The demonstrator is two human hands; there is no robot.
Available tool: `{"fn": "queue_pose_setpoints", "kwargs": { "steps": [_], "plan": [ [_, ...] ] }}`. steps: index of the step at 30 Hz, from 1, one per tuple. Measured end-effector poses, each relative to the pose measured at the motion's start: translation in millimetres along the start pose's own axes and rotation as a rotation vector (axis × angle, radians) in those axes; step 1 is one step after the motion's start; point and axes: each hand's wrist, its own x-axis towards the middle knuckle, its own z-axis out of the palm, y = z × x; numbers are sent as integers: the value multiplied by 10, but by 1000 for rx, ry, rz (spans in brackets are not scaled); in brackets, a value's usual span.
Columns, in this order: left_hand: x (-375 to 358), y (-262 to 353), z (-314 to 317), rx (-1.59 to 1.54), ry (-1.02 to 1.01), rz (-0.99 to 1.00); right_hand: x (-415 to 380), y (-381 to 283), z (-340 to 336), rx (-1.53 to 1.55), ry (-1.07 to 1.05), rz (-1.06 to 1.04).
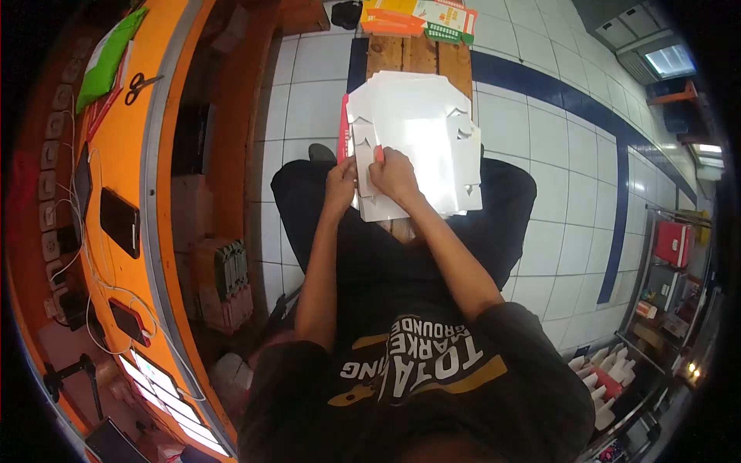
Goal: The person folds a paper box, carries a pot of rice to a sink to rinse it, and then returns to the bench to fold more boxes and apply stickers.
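Left hand (340, 185) is pinching and curled right hand (395, 176) is gripping a white cardboard flap (363, 148), probably folding, next needing steady pressure imo.

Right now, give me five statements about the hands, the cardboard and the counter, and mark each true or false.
1. The left hand and right hand are both at the left side of the white cardboard. True.
2. The right hand holds the scissors. False: the scissors lie on the orange counter.
3. A green packet lies on the orange counter. True.
4. The white cardboard lies on the floor tiles. False: it rests on the wooden bench.
5. Orange and yellow printed cardboard is at the bench's far end. True.
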Motion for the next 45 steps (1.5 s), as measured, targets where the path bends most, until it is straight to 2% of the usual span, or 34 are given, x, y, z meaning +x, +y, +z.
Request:
{"fn": "queue_pose_setpoints", "kwargs": {
  "steps": [2,3,4,6,7,8,10,14,17,23,26,29,32,35,38,41,44,45],
  "plan": [
    [-109,36,-2,107,21,-2,-36,45,-46,22,-40,-36],
    [-131,-171,-26,175,91,110,-61,90,-83,32,-61,-50],
    [-299,-75,7,395,182,210,-65,84,-185,128,-40,5],
    [-767,341,57,836,358,423,-33,396,-258,255,-142,67],
    [-893,336,81,853,328,459,52,741,-60,468,-213,162],
    [-1004,378,130,814,252,430,27,632,-239,752,-326,357],
    [-1186,463,263,732,105,369,-49,399,-496,917,-325,428],
    [-1143,302,519,521,12,393,-73,476,-386,855,-258,342],
    [-1022,298,600,662,97,509,-111,534,-314,698,-208,206],
    [-794,477,787,664,146,514,-350,229,-438,418,-56,13],
    [-732,413,845,672,207,520,-360,208,-491,375,-169,85],
    [-669,556,832,655,252,365,-401,311,-385,515,-235,49],
    [-554,493,700,616,142,433,-462,287,-429,712,-234,61],
    [-540,528,468,317,-4,273,-493,350,-461,747,-288,90],
    [-165,597,275,503,244,235,-529,299,-557,536,-316,56],
    [193,869,325,503,258,315,-577,227,-589,496,-289,32],
    [215,915,391,589,171,381,-552,177,-681,425,-353,96],
    [129,897,431,656,151,333,-540,177,-693,399,-316,51]
  ]
}}
